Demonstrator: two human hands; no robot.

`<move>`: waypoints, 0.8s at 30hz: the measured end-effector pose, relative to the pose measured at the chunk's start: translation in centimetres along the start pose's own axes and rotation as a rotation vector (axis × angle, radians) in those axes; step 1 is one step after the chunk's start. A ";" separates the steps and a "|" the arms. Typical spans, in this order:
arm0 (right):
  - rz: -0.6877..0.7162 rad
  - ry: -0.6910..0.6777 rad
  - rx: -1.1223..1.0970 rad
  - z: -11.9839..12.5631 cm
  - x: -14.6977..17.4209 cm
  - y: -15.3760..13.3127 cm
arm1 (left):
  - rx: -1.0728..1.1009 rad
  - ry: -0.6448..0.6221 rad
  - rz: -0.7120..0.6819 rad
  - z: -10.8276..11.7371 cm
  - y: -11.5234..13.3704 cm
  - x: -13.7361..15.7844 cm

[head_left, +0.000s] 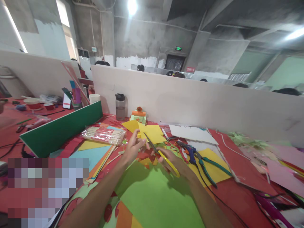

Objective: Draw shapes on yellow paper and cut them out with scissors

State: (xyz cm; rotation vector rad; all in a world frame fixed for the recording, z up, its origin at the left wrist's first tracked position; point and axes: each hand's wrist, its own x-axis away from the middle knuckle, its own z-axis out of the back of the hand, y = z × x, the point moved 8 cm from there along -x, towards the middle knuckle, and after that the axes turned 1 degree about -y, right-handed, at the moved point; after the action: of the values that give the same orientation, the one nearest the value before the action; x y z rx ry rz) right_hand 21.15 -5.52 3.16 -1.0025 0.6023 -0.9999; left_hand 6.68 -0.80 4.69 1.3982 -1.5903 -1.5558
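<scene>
My right hand (167, 158) is closed around the yellow handles of a pair of scissors (169, 162). Their dark blades point up and to the left, across the front of a yellow sheet of paper (154, 134). My left hand (134, 147) has its fingers bent and pinched at the lower left of that paper, close to the blade tips. The fingertips partly hide where they grip. Below both hands lies a large green sheet (156, 196), with small orange paper scraps (144, 162) at its far edge.
To the right are a blue glue gun (191, 152) and green-handled pliers (209, 172) on yellow paper. A bag of wooden sticks (103, 135) and a green board (64, 129) stand left. Behind are a bottle (120, 107), a small orange-and-green paper model (138, 117) and a white partition (190, 101).
</scene>
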 end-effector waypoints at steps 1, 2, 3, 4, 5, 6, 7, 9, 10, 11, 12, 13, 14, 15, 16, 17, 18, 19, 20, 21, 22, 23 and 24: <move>0.009 0.010 -0.010 0.0 -0.1 -0.1 | -0.016 0.002 -0.009 0.0 0.0 0.1; 0.016 0.019 -0.022 0.0 -0.1 0.0 | -0.033 0.001 -0.021 -0.1 0.0 0.1; 0.019 0.022 -0.033 -0.1 -0.2 0.1 | -0.050 0.001 -0.033 -0.1 0.0 0.2; 0.016 0.021 -0.044 -0.2 -0.3 0.2 | -0.063 0.003 -0.044 -0.2 0.0 0.2; 0.012 0.020 -0.055 -0.3 -0.4 0.4 | -0.074 0.011 -0.053 -0.2 0.0 0.2; 0.011 0.021 -0.067 -0.4 -0.5 0.5 | -0.081 0.021 -0.058 -0.2 0.0 0.3; 0.014 0.023 -0.081 -0.5 -0.6 0.6 | -0.085 0.031 -0.063 -0.2 0.0 0.3; 0.025 0.037 -0.106 -0.5 -0.7 0.5 | -0.094 0.041 -0.068 -0.3 0.2 0.4; 0.030 0.046 -0.118 -0.6 -0.7 0.5 | -0.100 0.040 -0.065 -0.4 0.2 0.4; 0.034 0.050 -0.128 -0.6 -0.7 0.4 | -0.108 0.038 -0.059 -0.5 0.3 0.5; 0.032 0.053 -0.135 -0.7 -0.7 0.4 | -0.116 0.036 -0.053 -0.5 0.3 0.5; 0.027 0.057 -0.139 -0.7 -0.7 0.3 | -0.124 0.034 -0.049 -0.6 0.3 0.5; 0.023 0.058 -0.140 -0.8 -0.7 0.3 | -0.130 0.032 -0.049 -0.6 0.3 0.5; 0.019 0.059 -0.142 -0.8 -0.7 0.4 | -0.133 0.030 -0.054 -0.6 0.4 0.5; 0.018 0.061 -0.144 -0.9 -0.7 0.4 | -0.136 0.030 -0.065 -0.5 0.4 0.4; 0.020 0.064 -0.145 -0.9 -0.7 0.4 | -0.136 0.034 -0.079 -0.5 0.4 0.4; 0.022 0.068 -0.147 -1.0 -0.7 0.5 | -0.135 0.048 -0.094 -0.3 0.5 0.3; 0.025 0.074 -0.148 -1.0 -0.8 0.6 | -0.134 0.067 -0.108 -0.1 0.5 0.2; 0.025 0.081 -0.148 -1.0 -0.8 0.7 | -0.136 0.087 -0.119 0.2 0.5 0.1; 0.021 0.087 -0.150 -1.0 -0.9 0.9 | -0.136 0.106 -0.130 0.4 0.5 0.1; 0.017 0.091 -0.156 -1.0 -1.0 1.0 | -0.133 0.120 -0.139 0.6 0.6 0.0; 0.015 0.093 -0.165 -1.1 -1.0 1.2 | -0.130 0.128 -0.146 0.7 0.6 -0.1; 0.019 0.094 -0.176 -1.1 -1.1 1.2 | -0.126 0.132 -0.150 0.8 0.6 -0.1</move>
State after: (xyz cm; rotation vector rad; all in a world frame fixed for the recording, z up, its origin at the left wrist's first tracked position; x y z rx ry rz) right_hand 20.25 -4.78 1.55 -1.1062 0.7868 -0.9941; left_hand 5.81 -0.48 5.12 1.5452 -1.3139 -1.5836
